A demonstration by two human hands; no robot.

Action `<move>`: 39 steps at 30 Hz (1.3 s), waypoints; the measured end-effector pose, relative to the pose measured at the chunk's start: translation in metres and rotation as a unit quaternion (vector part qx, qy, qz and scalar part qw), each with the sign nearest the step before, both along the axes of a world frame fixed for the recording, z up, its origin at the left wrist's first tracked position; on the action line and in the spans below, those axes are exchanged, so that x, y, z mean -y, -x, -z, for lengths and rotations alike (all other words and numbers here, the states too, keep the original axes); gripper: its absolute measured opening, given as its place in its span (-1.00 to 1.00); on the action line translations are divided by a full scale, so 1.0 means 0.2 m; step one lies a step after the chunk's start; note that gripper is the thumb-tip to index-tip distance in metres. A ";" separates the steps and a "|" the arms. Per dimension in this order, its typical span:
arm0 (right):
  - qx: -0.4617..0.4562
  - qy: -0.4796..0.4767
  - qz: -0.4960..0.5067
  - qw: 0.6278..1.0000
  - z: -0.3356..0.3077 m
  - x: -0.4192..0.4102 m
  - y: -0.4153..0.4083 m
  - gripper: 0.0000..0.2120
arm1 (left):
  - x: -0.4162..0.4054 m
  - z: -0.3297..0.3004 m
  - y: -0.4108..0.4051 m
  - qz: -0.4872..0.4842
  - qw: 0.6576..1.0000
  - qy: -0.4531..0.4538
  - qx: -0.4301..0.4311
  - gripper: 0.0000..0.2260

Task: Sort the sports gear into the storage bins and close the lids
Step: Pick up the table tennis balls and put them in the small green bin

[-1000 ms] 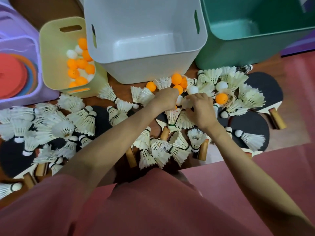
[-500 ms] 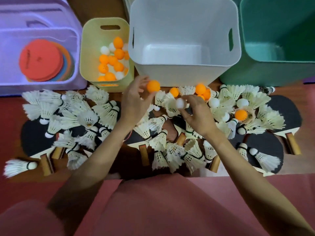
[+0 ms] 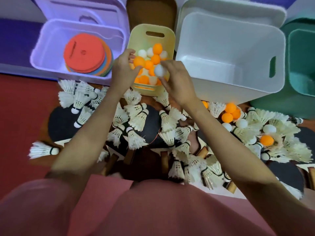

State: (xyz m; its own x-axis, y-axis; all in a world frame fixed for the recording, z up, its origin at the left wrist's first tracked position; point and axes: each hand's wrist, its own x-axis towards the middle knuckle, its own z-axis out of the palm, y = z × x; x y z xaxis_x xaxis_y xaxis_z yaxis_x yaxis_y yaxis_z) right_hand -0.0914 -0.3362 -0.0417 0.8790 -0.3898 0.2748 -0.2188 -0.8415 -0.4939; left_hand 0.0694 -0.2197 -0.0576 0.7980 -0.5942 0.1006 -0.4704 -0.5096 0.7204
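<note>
Both hands hover over the small yellow bin (image 3: 170, 34): the left hand (image 3: 121, 70) pinches an orange ball (image 3: 139, 61), the right hand (image 3: 176, 80) pinches a white ball (image 3: 159, 70) at its fingertips. Judged risk: a ball let go off-centre could bounce off the heaped balls and roll among the shuttlecocks (image 3: 136, 116) on the floor. Balls, being round, have no long axis; the bin's runs away from the person, open top upward, lid off.
</note>
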 end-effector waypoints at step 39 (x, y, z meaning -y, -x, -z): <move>-0.203 -0.054 0.474 0.855 0.47 0.42 1.61 -0.65 | 0.63 0.35 1.45 0.365 0.908 -0.201 0.047 -0.69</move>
State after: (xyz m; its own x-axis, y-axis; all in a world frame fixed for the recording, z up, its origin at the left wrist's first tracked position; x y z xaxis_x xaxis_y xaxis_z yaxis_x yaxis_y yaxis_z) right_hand -0.4139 -0.4197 -0.1363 0.1692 -0.9837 -0.0613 -0.9489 -0.1458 -0.2798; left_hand -0.2214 -0.3460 -0.1269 0.1756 -0.9651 -0.1944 -0.8389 -0.2500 0.4835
